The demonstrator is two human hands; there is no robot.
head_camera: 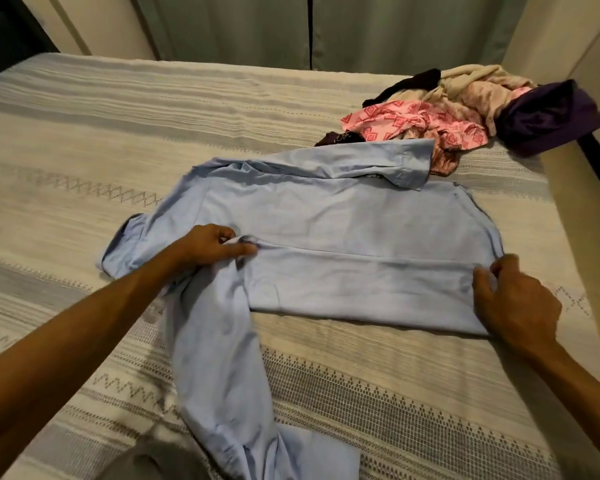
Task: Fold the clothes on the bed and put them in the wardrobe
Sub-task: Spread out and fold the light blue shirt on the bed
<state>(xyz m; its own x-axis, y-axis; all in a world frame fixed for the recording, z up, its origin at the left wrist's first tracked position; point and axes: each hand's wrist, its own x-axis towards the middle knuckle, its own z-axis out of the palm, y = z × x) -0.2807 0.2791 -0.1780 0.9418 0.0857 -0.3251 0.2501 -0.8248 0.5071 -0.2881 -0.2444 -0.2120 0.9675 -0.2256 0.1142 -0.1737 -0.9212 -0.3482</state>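
— Both hands are down on the light blue shirt [343, 237], yes?

— Yes. Left hand [212, 245] has its fingers curled, pinching a small bunch of the cloth near the shirt's left end, where a sleeve [219, 358] branches off. Right hand [513, 299] grips the shirt's right end, thumb on top of the folded edge, fingers tucked over the hem.

— How does the shirt lie?

— Spread flat across the middle of the bed [84, 133], running left to right. Its near long edge is turned over onto the body, making a straight crease between the two hands. One sleeve trails from the left hand toward the near edge of the bed, its cuff end at the bottom of the view. The other sleeve [378, 164] is laid across the far side of the shirt, its cuff pointing to the right.

— Other clothes?

— An unfolded pile [465, 109] sits toward the far right corner of the bed: a pink patterned piece [413, 126] closest to the shirt, pale beige cloth behind it, a purple garment [548, 119] at the right edge, and something dark. The pink piece touches the shirt's far sleeve or lies just beside it; I cannot tell which.

— And beyond the bed?

— Grey-green curtains [239, 26] hang past the far edge.
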